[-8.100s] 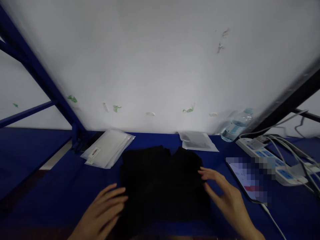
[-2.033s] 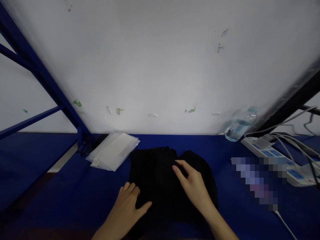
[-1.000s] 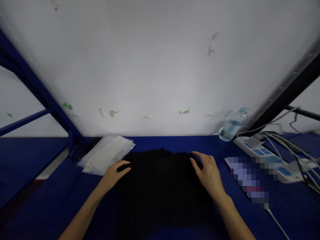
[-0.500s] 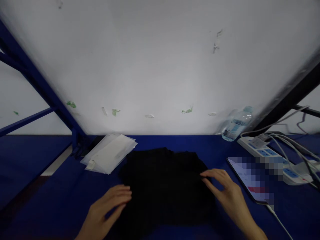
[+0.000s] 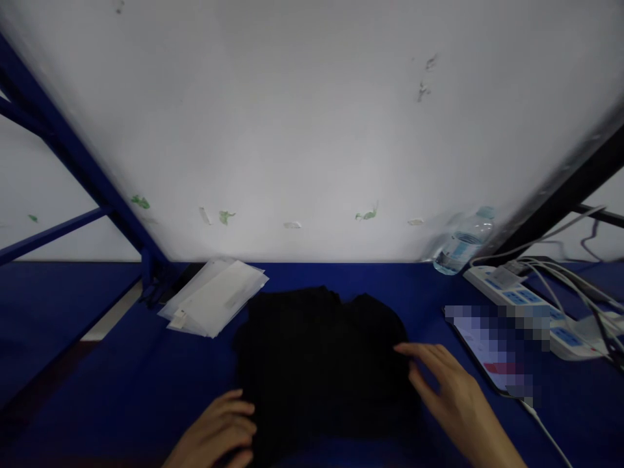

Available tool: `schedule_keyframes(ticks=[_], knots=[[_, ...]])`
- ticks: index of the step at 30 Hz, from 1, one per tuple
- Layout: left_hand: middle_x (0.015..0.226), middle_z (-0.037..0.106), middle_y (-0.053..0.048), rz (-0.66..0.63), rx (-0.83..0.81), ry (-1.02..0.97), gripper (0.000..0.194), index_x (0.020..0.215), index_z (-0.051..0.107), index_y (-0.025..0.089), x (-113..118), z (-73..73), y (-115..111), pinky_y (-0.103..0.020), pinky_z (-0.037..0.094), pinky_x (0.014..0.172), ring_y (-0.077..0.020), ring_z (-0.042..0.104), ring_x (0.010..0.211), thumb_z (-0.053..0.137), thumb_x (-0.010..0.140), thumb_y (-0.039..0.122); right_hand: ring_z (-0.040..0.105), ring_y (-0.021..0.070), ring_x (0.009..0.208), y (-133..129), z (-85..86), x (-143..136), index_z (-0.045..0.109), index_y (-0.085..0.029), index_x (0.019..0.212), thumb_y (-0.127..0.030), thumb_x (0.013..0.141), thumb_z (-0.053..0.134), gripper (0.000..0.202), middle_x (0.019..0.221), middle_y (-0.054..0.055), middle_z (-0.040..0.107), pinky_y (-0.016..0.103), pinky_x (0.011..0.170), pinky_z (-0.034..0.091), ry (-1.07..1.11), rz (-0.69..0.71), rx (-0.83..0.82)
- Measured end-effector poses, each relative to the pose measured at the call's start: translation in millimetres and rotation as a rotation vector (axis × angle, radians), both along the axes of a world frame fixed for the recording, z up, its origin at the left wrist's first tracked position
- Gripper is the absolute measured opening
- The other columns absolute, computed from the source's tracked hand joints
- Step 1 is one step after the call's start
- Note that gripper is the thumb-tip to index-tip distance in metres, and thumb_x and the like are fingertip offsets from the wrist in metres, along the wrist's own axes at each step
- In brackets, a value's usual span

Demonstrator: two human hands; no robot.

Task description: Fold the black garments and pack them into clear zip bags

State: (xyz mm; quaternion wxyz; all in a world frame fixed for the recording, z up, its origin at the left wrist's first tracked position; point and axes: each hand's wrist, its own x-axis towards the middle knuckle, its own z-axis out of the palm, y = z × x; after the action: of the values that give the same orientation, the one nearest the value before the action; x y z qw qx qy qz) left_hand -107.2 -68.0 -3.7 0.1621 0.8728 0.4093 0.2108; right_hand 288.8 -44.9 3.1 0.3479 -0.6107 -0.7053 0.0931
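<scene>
Blk garment (image 5: 322, 364): on blue tabletop (image 5: 146, 390), btwn hands.
L hand (image 5: 214, 430): at garment's L edge, fingers slightly apart.
R hand (image 5: 455, 400): at R edge, thumb & index apart.
Layout: compact, looks partly neatened; far edge uneven; folds too dark to tell.
Plastic sleeves (image 5: 217, 296): stacked far L, garment outside.

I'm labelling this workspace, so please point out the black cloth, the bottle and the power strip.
Black cloth (image 5: 324, 364): head view, middle of its dark upper surface.
Bottle (image 5: 460, 247): head view, on its label.
Power strip (image 5: 519, 296): head view, on its socketed top face.
</scene>
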Motion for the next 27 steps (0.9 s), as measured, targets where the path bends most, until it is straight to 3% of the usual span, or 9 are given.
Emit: schedule_keyframes(ticks=[3, 6, 9, 11, 15, 17, 19, 23, 27], knots=[[0.115, 0.068, -0.002, 0.185, 0.1, 0.054, 0.03, 0.116, 0.063, 0.031, -4, 6.1, 35, -0.04, 0.048, 0.098, -0.0234, 0.059, 0.113, 0.051, 0.09, 0.023, 0.066, 0.0205, 0.073, 28, 15.2, -37, 0.063, -0.025, 0.104, -0.04, 0.088, 0.049, 0.026, 0.089, 0.006, 0.071, 0.034, 0.068, 0.053, 0.11, 0.015, -0.091], [0.128, 0.06, -0.008, 0.222, 0.156, 0.186, 0.042, 0.128, 0.055, 0.024, -5, 6.4, 74, -0.046, 0.045, 0.096, -0.0274, 0.055, 0.115, 0.047, 0.087, 0.019, 0.064, 0.0185, 0.061, 60, 15.2, -70, 0.064, -0.023, 0.103, -0.044, 0.084, 0.057, 0.03, 0.075, 0.002, 0.07, 0.03, 0.058, 0.049, 0.113, 0.046, -0.251], [0.109, 0.068, -0.007, 0.211, 0.123, 0.22, 0.03, 0.108, 0.065, 0.023, -6, 9.9, 107, -0.043, 0.045, 0.089, -0.0259, 0.059, 0.103, 0.043, 0.087, 0.019, 0.061, 0.0159, 0.053, 92, 9.7, -88, 0.067, -0.021, 0.076, -0.037, 0.077, 0.065, 0.017, 0.061, 0.001, 0.067, 0.025, 0.051, 0.044, 0.217, 0.098, -0.333], [0.094, 0.07, -0.005, 0.275, 0.088, 0.145, 0.023, 0.098, 0.066, 0.023, -7, 15.5, 127, -0.04, 0.047, 0.086, -0.0238, 0.062, 0.094, 0.045, 0.088, 0.024, 0.059, 0.0128, 0.048, 110, 8.5, -89, 0.065, -0.019, 0.069, -0.035, 0.079, 0.061, 0.019, 0.06, 0.001, 0.067, 0.023, 0.047, 0.042, 0.336, 0.153, -0.365], [0.102, 0.067, -0.01, 0.519, 0.164, -0.017, 0.032, 0.113, 0.06, 0.018, -4, 24.8, 150, -0.044, 0.046, 0.09, -0.0279, 0.06, 0.099, 0.045, 0.089, 0.034, 0.062, 0.0128, 0.055, 124, 14.0, -73, 0.064, -0.016, 0.104, -0.043, 0.085, 0.052, 0.036, 0.078, 0.005, 0.072, 0.023, 0.048, 0.047, 0.459, 0.144, -0.327], [0.114, 0.064, -0.013, 0.509, 0.236, -0.04, 0.036, 0.12, 0.056, 0.016, 6, 24.3, 141, -0.049, 0.04, 0.097, -0.0307, 0.055, 0.11, 0.045, 0.09, 0.034, 0.066, 0.0153, 0.068, 117, 16.5, -56, 0.062, -0.018, 0.11, -0.039, 0.084, 0.053, 0.035, 0.086, 0.005, 0.072, 0.027, 0.059, 0.052, 0.413, 0.166, -0.263], [0.118, 0.063, -0.011, 0.364, 0.213, -0.049, 0.032, 0.119, 0.057, 0.018, 23, 20.1, 115, -0.048, 0.038, 0.102, -0.0286, 0.052, 0.115, 0.046, 0.092, 0.031, 0.066, 0.0179, 0.084, 104, 15.3, -35, 0.064, -0.022, 0.109, -0.026, 0.082, 0.053, 0.03, 0.096, 0.004, 0.071, 0.032, 0.075, 0.053, 0.236, 0.204, -0.19], [0.117, 0.064, -0.004, -0.005, -0.1, 0.013, 0.027, 0.114, 0.06, 0.027, 67, 8.9, 46, -0.041, 0.043, 0.1, -0.0254, 0.051, 0.117, 0.058, 0.088, 0.029, 0.053, 0.0266, 0.117, 88, 0.6, -2, 0.06, -0.024, 0.118, -0.007, 0.066, 0.052, 0.055, 0.125, 0.008, 0.061, 0.047, 0.097, 0.042, -0.167, 0.172, -0.093], [0.107, 0.065, -0.006, -0.047, -0.216, 0.083, 0.022, 0.105, 0.062, 0.021, 94, 3.5, 14, -0.042, 0.048, 0.09, -0.0259, 0.057, 0.101, 0.065, 0.083, 0.024, 0.046, 0.0291, 0.127, 92, -9.4, 4, 0.065, -0.023, 0.102, -0.01, 0.072, 0.053, 0.035, 0.128, 0.009, 0.059, 0.052, 0.101, 0.039, -0.22, 0.146, -0.065]])
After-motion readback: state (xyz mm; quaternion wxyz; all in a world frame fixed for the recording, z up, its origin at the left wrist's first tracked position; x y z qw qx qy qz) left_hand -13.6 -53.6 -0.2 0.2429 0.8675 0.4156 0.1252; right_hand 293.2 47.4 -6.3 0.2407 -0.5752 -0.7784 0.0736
